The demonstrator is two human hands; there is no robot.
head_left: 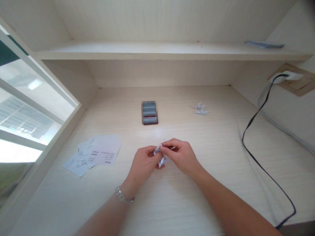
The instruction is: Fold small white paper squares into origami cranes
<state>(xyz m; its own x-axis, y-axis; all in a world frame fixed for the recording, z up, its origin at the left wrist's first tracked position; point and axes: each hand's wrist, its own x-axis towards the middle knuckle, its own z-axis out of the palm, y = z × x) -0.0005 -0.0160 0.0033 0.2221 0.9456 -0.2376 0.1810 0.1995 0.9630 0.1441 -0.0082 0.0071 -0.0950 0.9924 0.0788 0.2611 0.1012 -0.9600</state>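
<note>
head view, looking down on a pale wood-grain desk [217, 191] — a small piece of folded white paper [161, 156] is pinched between both hands, just above the desk. the left hand [143, 162] and the right hand [181, 156] are closed narrowly on it, their fingers meeting over the folds, with a silver bracelet [124, 196] on the left wrist. ahead of the hands lies a blurred dark rectangular object [149, 112]. two small origami cranes [200, 109] sit off to the right, printed paper sheets [96, 154] to the left — a black cable [243, 139] runs down the right side.
</note>
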